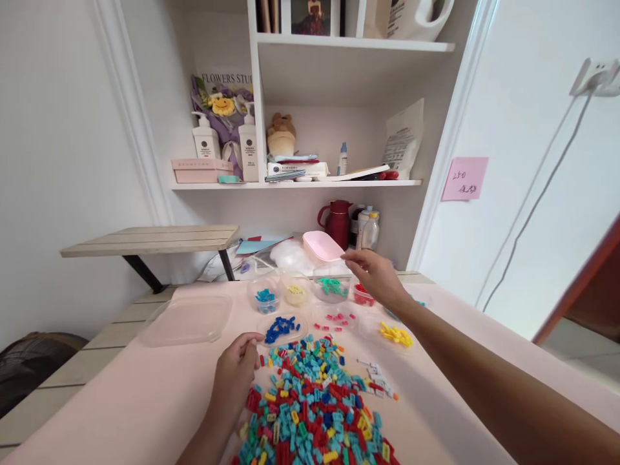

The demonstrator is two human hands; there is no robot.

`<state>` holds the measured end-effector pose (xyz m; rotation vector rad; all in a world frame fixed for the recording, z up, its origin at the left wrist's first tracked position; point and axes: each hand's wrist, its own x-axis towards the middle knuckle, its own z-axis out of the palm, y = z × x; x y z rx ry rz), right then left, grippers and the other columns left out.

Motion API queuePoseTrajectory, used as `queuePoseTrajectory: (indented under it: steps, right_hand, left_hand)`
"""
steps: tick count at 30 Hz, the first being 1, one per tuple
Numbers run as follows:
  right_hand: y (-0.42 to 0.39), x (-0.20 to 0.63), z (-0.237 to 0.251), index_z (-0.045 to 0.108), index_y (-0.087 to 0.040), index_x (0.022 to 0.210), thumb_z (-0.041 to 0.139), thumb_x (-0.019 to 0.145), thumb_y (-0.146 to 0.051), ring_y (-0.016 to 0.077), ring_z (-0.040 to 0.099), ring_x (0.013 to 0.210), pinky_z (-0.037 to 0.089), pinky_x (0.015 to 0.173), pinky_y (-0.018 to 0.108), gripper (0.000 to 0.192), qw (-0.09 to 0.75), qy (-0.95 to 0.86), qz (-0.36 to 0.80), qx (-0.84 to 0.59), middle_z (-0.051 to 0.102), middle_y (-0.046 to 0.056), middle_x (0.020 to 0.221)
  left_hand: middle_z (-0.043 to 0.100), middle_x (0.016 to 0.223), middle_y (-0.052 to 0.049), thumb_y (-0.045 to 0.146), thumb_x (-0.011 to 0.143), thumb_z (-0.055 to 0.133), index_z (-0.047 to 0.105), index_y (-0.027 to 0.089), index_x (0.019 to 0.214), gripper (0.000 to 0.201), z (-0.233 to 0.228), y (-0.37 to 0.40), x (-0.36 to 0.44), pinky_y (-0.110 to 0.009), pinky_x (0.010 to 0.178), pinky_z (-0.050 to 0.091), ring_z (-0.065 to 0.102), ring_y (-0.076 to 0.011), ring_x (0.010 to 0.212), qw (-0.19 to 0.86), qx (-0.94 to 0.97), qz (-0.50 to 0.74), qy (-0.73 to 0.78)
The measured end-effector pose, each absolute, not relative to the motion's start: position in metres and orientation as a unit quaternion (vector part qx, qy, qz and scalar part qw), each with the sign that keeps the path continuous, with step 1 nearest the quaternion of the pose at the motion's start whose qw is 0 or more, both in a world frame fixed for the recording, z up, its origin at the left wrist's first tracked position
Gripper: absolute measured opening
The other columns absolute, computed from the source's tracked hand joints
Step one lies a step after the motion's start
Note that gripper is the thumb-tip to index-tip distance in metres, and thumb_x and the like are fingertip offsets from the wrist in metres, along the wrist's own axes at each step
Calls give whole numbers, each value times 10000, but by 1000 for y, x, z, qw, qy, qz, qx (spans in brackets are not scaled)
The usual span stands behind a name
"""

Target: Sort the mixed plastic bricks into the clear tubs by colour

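Left hand [236,369] resting on the pink table cover [145,394] at the left edge of the pile of mixed coloured bricks [314,407], fingers curled inward, thumb and forefinger close together near the pile's upper corner; impossible to tell whether a brick is pinched there. Right hand [375,274] stretched forward over the row of clear cups, palm down, fingers loosely spread and slightly bent, nothing visible in its grip, hovering just above the cup of red bricks [362,296] and beside the cup of green bricks [331,287]. Further along the row, a cup of light blue bricks [265,298] and a cup of yellow bricks [295,292]. Nearer the pile, shallow clear lids with dark blue bricks [281,328], pink bricks [339,318] and yellow bricks [396,334]. Small cluster of white bricks [375,378] lying loose at the pile's right. Empty clear tray [186,320] off to the left, pink bowl [322,247] behind the cups.
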<state>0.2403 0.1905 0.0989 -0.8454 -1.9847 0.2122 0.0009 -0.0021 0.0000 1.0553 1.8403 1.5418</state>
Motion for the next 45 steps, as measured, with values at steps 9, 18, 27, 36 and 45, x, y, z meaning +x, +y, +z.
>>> queuePoseTrajectory:
  steps: [9, 18, 27, 36, 45]
  right_hand:
    - [121, 284, 56, 683, -215, 924, 491, 863, -317, 165, 636, 683, 492, 618, 275, 226, 353, -813, 298, -354, 684, 22, 761]
    - [116, 304, 42, 703, -249, 938, 600, 821, -286, 211, 586, 946, 458, 829, 351, 160, 245, -891, 274, -265, 687, 50, 977]
    - [108, 296, 26, 689, -263, 985, 745, 700, -291, 202, 567, 905, 405, 789, 327, 291, 178, -940, 193, -217, 662, 31, 985]
    - [109, 288, 20, 667, -203, 791, 652, 753, -164, 172, 586, 829, 426, 737, 283, 57, 214, -930, 208, -215, 679, 35, 856]
    - [113, 292, 27, 648, -201, 776, 590, 773, -207, 131, 566, 682, 434, 620, 240, 58, 259, -843, 351, -315, 652, 6, 763]
  left_hand:
    - [481, 545, 66, 396, 771, 494, 629, 191, 998, 335, -2, -1, -1, -205, 417, 278, 365, -91, 424, 255, 389, 566, 680]
    - [472, 549, 71, 468, 703, 591, 645, 198, 1010, 413, 5, -1, 5, -200, 408, 240, 334, -85, 431, 273, 370, 573, 678]
    - [468, 573, 64, 466, 729, 584, 645, 199, 1013, 394, 4, -1, 4, -189, 396, 246, 334, -73, 432, 273, 379, 556, 687]
    - [453, 563, 66, 507, 711, 598, 649, 198, 983, 415, 4, 0, 6, -190, 391, 232, 326, -74, 423, 279, 374, 564, 682]
    - [464, 572, 63, 473, 711, 611, 636, 204, 1038, 424, -2, 0, 0, -185, 394, 234, 344, -82, 455, 280, 372, 568, 678]
